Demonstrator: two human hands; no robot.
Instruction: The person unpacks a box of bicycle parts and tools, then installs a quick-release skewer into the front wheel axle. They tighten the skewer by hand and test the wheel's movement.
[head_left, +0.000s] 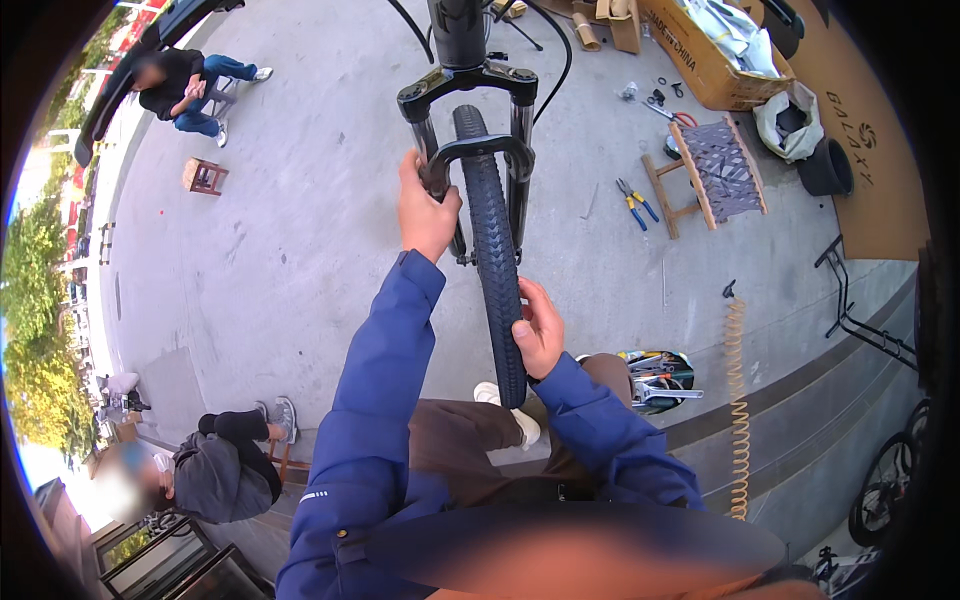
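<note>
Far left, upper edge: a seated person in dark top and blue trousers is being shown on the concrete floor, with a small wooden stool standing near, just below them.

Far left, lower edge: a second person in a grey hooded top is being shown crouched beside a low step.

Centre left: the left hand is being held out on a blue sleeve, its fingers being wrapped and clamped around the left leg of the black suspension fork, just beneath the fork arch.

Centre: the front bicycle wheel, fitted with a knobbly black tyre, is being held upright between the fork legs, running from the arch down toward the wearer's knees. A white shoe is being seen just below the tyre's lower end.

Centre right: the right hand is being pressed against the right side of the tyre, low down, fingers being curled together on the tread with the thumb lying along its edge.

Right of centre: blue-and-yellow pliers are lying on the floor, a coiled yellow air hose is running down the step, and a round tub of tools is standing just beside the right sleeve.

Right: a wooden stool with woven seat is lying tipped on its side. Above it, an open cardboard box is standing, with a white sack and a black bucket just beside it.
</note>
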